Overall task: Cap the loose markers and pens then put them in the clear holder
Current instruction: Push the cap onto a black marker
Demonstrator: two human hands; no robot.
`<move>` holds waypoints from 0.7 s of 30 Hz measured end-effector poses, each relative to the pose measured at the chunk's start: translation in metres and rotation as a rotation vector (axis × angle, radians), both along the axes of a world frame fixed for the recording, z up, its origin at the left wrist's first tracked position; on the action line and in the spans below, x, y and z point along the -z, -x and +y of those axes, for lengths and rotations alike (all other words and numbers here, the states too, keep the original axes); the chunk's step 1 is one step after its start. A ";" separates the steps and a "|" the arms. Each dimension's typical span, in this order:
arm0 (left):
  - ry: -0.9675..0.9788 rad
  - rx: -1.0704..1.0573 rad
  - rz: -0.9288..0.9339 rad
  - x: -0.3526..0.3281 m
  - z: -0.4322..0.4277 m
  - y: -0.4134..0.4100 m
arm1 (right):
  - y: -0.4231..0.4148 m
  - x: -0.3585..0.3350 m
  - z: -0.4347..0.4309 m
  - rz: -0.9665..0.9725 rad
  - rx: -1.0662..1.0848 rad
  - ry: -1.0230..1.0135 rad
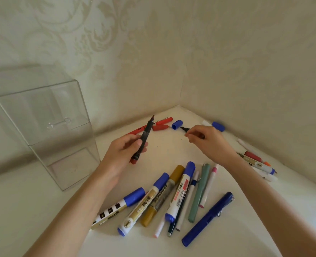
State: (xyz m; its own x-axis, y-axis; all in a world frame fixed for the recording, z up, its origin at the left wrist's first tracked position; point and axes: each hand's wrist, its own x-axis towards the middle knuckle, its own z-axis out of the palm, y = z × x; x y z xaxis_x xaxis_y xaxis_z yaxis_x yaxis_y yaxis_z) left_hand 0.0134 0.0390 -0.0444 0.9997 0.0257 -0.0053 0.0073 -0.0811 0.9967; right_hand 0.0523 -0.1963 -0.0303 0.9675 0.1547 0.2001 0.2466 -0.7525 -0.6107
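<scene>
Tall clear plastic holder [60,145] at white table [42,210] left edge, heap of blue/gold markers [172,197] mid-front, red pens [161,125] in back corner, bare strip btwn holder & heap.

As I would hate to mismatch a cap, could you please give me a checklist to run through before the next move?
1. Left hand grips the marker: ok.
2. Marker tip bare and clear of the fingers: ok.
3. Right hand pinches a small black piece: ok.
4. That piece is this marker's cap: cannot tell.
5. Space between the hands is free: ok.
6. Holder stands upright: ok.
</scene>
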 end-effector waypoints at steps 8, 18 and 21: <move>-0.124 -0.057 -0.061 0.006 0.005 -0.008 | -0.068 0.014 0.034 -0.119 -0.003 0.228; -0.167 -0.121 -0.157 0.007 0.006 -0.012 | -0.090 0.024 0.054 -0.223 -0.132 0.379; -0.189 -0.131 -0.159 0.005 0.006 -0.010 | -0.073 0.026 0.051 -0.220 -0.168 0.411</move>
State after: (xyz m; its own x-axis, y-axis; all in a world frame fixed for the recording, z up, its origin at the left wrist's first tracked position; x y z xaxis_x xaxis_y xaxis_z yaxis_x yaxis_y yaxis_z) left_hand 0.0237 0.0449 -0.0496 0.9757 0.1406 0.1682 -0.1247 -0.2748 0.9534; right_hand 0.1250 -0.1452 -0.0563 0.8641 0.4138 0.2865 0.4749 -0.8588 -0.1920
